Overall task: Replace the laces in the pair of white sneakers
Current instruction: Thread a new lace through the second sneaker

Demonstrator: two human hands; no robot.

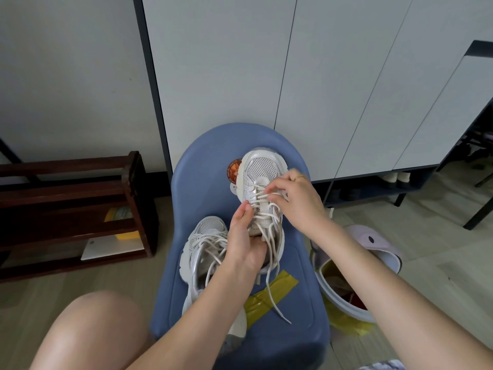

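Two white mesh sneakers lie on a blue plastic stool [301, 316]. The far sneaker [262, 169] points away from me, laced with a cream lace [270, 263] whose loose ends trail toward the stool's front. My left hand [244, 244] grips this sneaker at its opening, thumb against the left eyelets. My right hand [296, 196], with a ring on one finger, pinches a lace crossing near the toe end. The near sneaker [202, 252] lies to the left, partly under my left forearm, its lace loose.
A yellow wrapper [277, 288] lies on the stool under the lace ends. A small round sticker or lid [233, 170] sits left of the far sneaker's toe. A white bin [344, 292] stands at the right, a dark wooden rack [72, 209] at the left, cabinets behind. My knee [90, 332] is at lower left.
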